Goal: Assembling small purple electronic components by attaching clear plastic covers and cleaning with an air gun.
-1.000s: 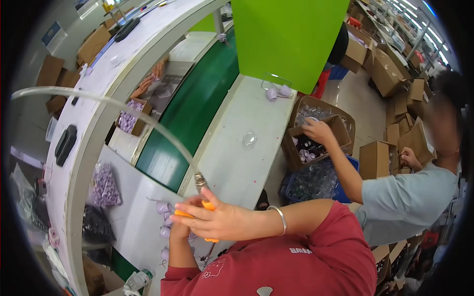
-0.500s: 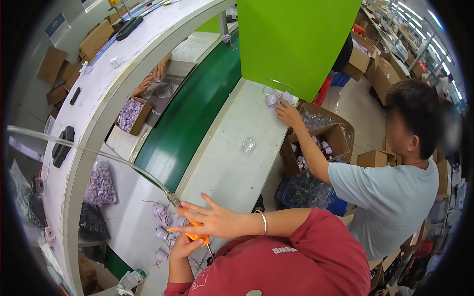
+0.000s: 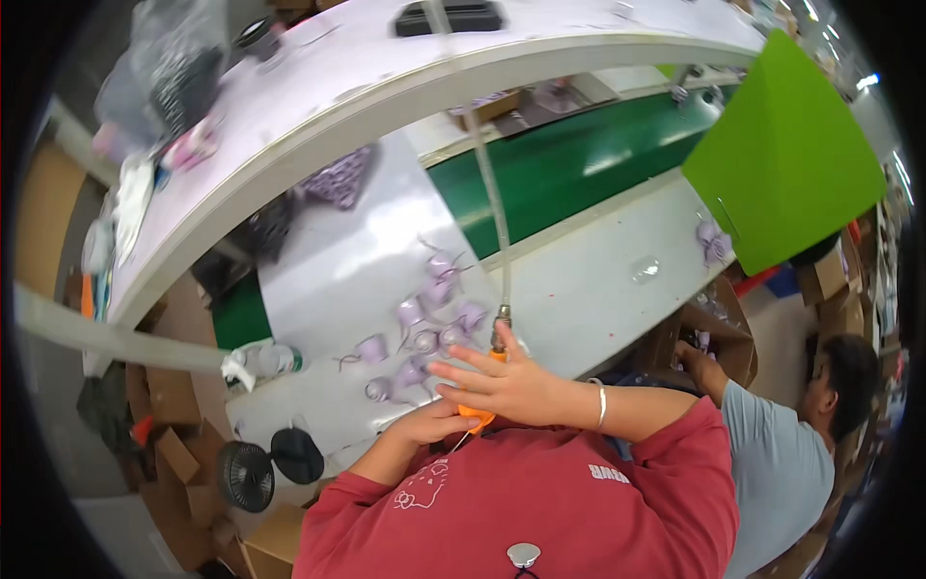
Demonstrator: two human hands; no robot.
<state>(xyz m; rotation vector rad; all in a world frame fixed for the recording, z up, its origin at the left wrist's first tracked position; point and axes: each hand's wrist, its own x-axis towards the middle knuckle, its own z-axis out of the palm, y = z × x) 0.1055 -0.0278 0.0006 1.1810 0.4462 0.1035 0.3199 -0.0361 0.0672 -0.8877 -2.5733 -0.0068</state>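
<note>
An orange air blow gun (image 3: 476, 416) with a thin metal nozzle hangs on a clear hose (image 3: 490, 193), close against my red shirt. My left hand (image 3: 431, 423) is closed on its lower part, though my other hand hides some of the grip. Over the gun lies my right hand (image 3: 516, 388), its fingers spread and stretched to the left. Beyond my hands, several lilac cup-shaped parts (image 3: 412, 311) with thin dark wires lie loosely on the white bench (image 3: 333, 280).
A white shelf (image 3: 405, 77) arches over the bench. Behind runs a green conveyor belt (image 3: 588, 159). At right, a green panel (image 3: 786, 164) stands near a clear round piece (image 3: 644, 269). A co-worker (image 3: 776, 463) reaches toward a cardboard box. A bottle (image 3: 275, 360) and black fan (image 3: 246, 477) are at left.
The view has swung left, showing more of the bench and the fan. My hands stay around the blow gun. The co-worker's hand has left the lilac parts by the panel for the box.
</note>
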